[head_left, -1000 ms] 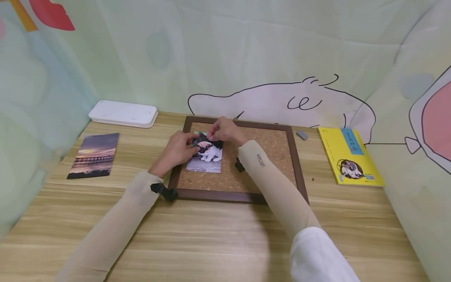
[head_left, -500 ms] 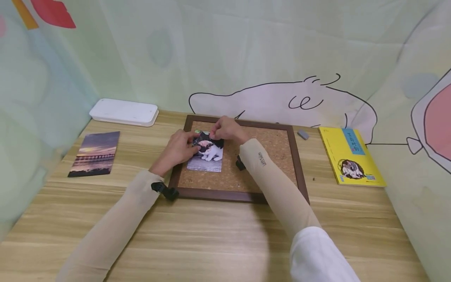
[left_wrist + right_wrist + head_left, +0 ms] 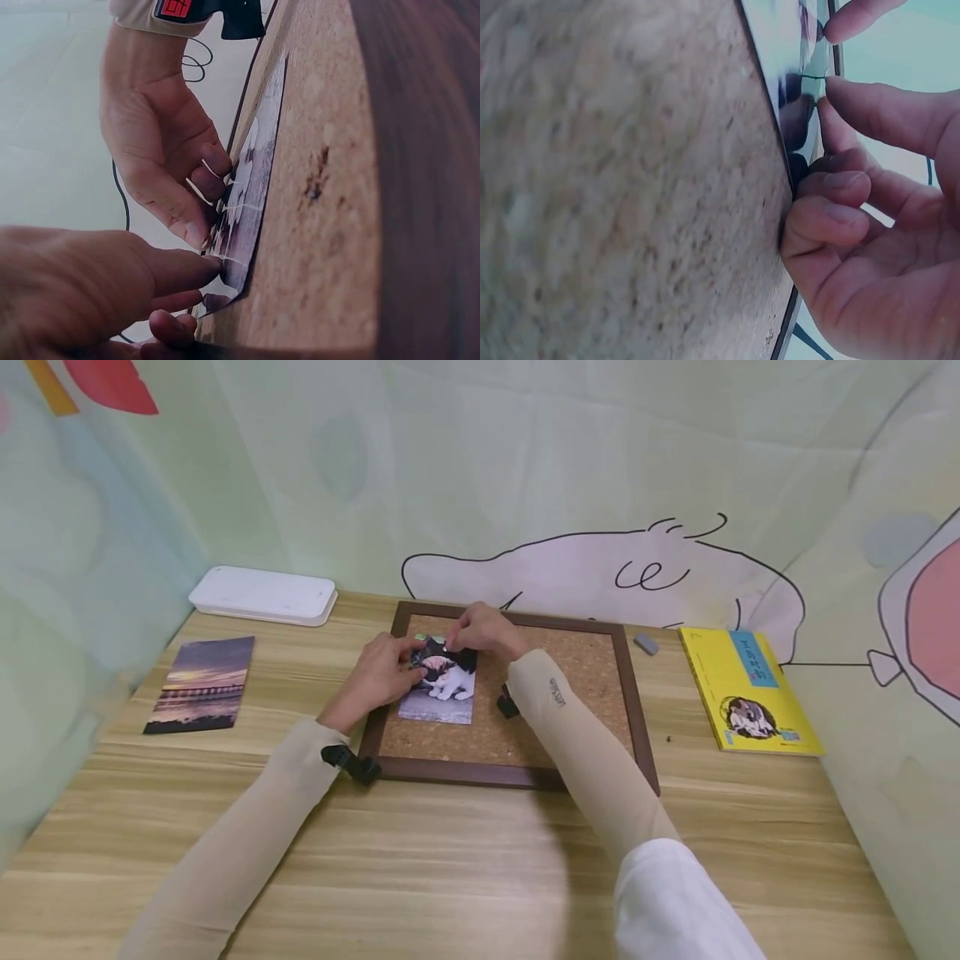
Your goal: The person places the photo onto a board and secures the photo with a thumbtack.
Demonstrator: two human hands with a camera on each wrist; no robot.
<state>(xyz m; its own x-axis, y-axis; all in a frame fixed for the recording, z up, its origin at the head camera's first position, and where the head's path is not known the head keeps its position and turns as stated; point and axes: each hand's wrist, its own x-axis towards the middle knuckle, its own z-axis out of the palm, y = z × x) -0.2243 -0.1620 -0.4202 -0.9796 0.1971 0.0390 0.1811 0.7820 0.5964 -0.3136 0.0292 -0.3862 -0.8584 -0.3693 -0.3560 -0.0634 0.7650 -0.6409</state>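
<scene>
On the framed cork board (image 3: 555, 727) lies a cat photo (image 3: 442, 706), near its left side. My left hand (image 3: 378, 672) rests at the photo's upper left, index finger and thumb spread and touching its surface. At the top of the photo, my right hand (image 3: 486, 631) brings thumb and index finger together, other fingers curled. A thin dark pin-like line (image 3: 814, 76) runs from the right thumb tip toward the photo in the right wrist view; the fingertips hide its head. The left wrist view shows both hands (image 3: 161, 150) close together over the glossy photo (image 3: 251, 180).
A sunset photo (image 3: 202, 687) lies on the table to the left, below a white case (image 3: 262, 596). Right of the board are a small grey block (image 3: 646, 645) and a yellow book (image 3: 742, 693). A printed curtain (image 3: 525, 468) hangs behind the table.
The right fingertips have shifted slightly at the top of the photo, and a small bright spot now shows beside them. The left hand and the photo stay in place on the board.
</scene>
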